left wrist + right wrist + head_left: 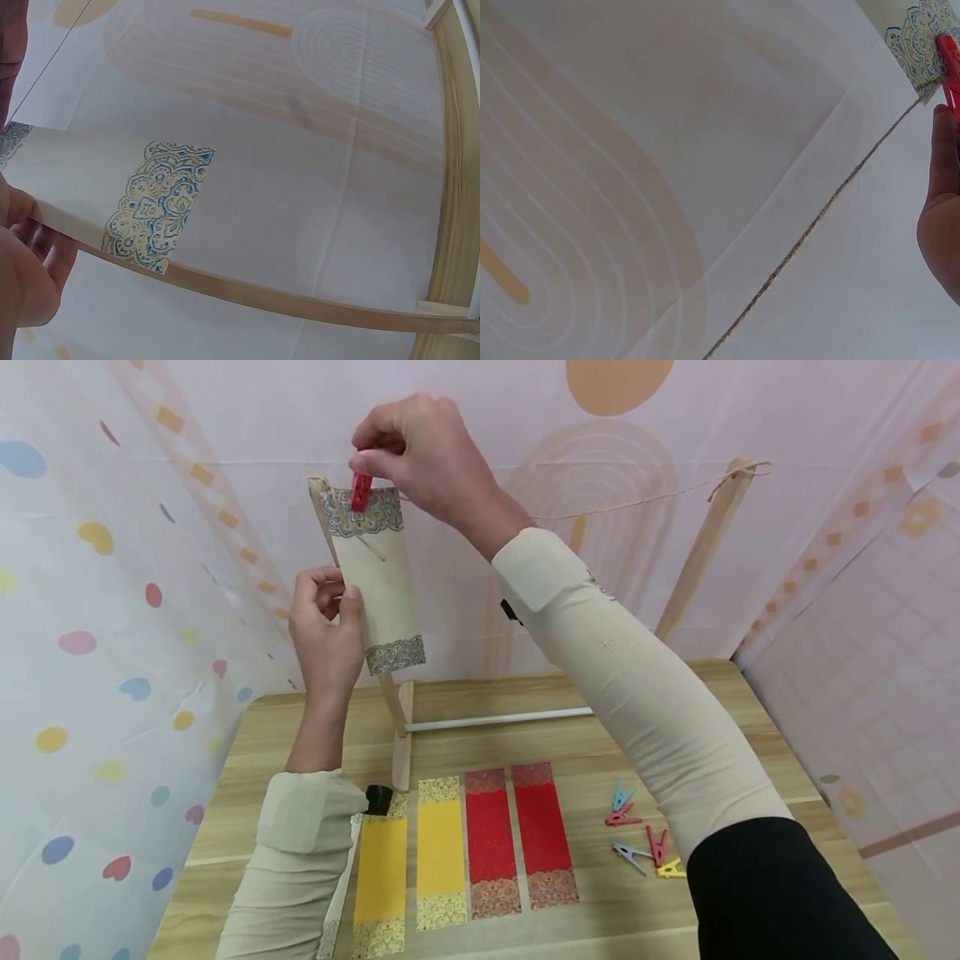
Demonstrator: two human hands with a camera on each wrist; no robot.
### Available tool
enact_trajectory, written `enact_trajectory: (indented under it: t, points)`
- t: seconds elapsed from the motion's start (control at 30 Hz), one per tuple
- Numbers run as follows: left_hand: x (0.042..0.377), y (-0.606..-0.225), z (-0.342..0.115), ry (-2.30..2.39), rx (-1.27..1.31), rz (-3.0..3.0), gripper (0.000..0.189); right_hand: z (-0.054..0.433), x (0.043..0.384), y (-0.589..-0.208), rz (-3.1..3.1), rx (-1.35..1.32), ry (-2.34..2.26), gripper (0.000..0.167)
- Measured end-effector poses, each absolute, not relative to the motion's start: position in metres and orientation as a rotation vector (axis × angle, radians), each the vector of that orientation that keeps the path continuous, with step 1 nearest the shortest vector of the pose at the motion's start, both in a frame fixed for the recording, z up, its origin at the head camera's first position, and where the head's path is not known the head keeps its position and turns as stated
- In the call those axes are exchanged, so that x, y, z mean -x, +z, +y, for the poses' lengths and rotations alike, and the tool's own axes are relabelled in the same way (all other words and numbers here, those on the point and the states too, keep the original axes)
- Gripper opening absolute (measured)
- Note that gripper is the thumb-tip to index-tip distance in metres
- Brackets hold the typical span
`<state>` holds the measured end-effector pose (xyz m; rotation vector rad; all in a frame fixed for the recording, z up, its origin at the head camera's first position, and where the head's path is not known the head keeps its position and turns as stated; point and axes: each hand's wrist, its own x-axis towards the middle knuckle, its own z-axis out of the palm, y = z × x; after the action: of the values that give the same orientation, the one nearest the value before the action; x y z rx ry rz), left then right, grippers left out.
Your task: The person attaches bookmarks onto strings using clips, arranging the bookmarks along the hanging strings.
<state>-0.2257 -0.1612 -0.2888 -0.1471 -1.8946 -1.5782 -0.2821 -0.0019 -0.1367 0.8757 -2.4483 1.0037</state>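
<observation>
In the head view, my right hand (431, 456) pinches a red clothespin (361, 492) at the patterned top edge of a cream paper strip (382, 581). That strip hangs at a twine line (615, 510) beside the left wooden post (390, 702). Lower down, my left hand (326, 631) holds the strip's left edge, thumb in front. From the left wrist, the left hand (34, 274) is at the strip's side, and the blue-patterned lower end (165, 206) shows. The right wrist view catches the red clothespin (951, 67) at its edge, with part of the right hand (941, 202).
On the wooden table (615, 935) lie two yellow strips (441, 835), two red strips (491, 835) and a partly hidden pale strip (341, 885). Several loose clothespins (622, 816) lie to the right. A right post (705, 547) and a white crossbar (498, 719) complete the rack.
</observation>
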Motion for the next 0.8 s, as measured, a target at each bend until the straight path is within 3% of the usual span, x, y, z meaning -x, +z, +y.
enact_trajectory:
  t: [0.17,0.8]
  points:
    - [0.227,-0.290,-0.162,-1.588,0.137,-1.904,0.015,-0.003,0.283,-0.139,-2.517,-0.854,1.012,0.028]
    - [0.218,-0.302,-0.176,-1.515,0.056,-1.994,0.015,0.001,0.265,-0.159,-2.381,-0.977,1.110,0.027]
